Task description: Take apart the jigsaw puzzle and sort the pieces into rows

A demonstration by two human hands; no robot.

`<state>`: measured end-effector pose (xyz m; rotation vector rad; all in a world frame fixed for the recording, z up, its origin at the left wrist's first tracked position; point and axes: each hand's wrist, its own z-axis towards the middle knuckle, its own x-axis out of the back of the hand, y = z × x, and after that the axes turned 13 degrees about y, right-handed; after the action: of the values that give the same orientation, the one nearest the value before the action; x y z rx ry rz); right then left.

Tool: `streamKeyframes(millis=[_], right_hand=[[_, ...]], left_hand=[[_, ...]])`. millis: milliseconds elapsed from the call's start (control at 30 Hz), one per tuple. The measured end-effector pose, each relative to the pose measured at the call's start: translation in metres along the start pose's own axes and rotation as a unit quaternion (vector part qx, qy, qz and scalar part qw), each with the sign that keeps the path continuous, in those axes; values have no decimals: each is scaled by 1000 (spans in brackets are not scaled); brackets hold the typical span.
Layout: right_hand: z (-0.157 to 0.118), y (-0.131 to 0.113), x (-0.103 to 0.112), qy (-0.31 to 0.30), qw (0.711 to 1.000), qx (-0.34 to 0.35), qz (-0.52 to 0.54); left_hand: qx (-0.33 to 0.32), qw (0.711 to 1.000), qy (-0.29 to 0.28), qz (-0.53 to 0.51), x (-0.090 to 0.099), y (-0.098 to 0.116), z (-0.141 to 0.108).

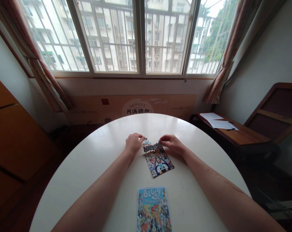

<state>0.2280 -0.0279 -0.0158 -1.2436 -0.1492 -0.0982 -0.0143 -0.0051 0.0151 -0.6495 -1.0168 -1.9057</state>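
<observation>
A partly joined jigsaw puzzle (160,163) lies on the white table, its lower part showing a blue dog's face among many small figures. Along its far edge runs a dark, jagged band of puzzle pieces (152,148). My left hand (134,142) is closed in a pinch at the upper left, its fingertips on a puzzle piece beside a few light blue loose pieces (147,141). At the upper right corner, my right hand (172,143) pinches a small dark puzzle piece (159,141) between thumb and forefinger. Nearer to me lies a colourful "Bluey" picture sheet (153,209).
The round white table (92,174) has its far edge just beyond my hands. To the right, a wooden bench (244,135) carries papers (219,121) and pens. A printed cardboard panel (88,108) stands below the barred window, with an orange-brown cabinet (17,138) at left.
</observation>
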Motion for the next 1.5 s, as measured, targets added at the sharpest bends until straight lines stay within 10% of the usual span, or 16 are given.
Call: streamKeyframes(millis=[667,1500], right_hand=[[-1,-3,0,0,1000,22,-2],[-7,-17,1,-29,999,1,-20]], left_hand=[[-118,986,4,-120,6,56,-17],[-75,988,2,-135,7,59,-18]])
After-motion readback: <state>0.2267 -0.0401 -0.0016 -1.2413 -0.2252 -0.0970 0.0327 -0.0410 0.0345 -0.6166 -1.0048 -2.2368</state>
